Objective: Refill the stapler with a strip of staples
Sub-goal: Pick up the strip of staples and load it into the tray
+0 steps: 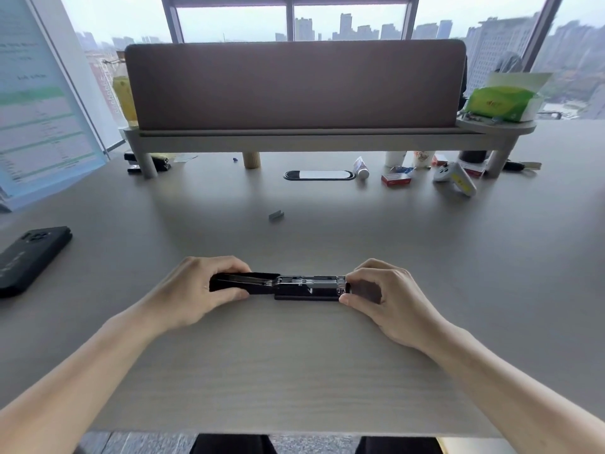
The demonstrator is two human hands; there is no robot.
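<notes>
A black stapler (pixel 288 286) lies sideways on the pale wooden desk (pixel 294 371), swung open flat so its metal staple channel (pixel 311 281) faces up. My left hand (pixel 193 290) grips the black top cover at the left end. My right hand (pixel 389 299) pinches the right end of the base between thumb and fingers. A small grey strip of staples (pixel 276 215) rests alone on the desk, well beyond the stapler and apart from both hands.
A black phone (pixel 29 257) lies at the left. Further back stand a raised shelf with a felt divider (pixel 294 86), a red staple box (pixel 396 179), a white tube (pixel 361 168), a white-and-yellow controller (pixel 456 178) and a cable port (pixel 319 175).
</notes>
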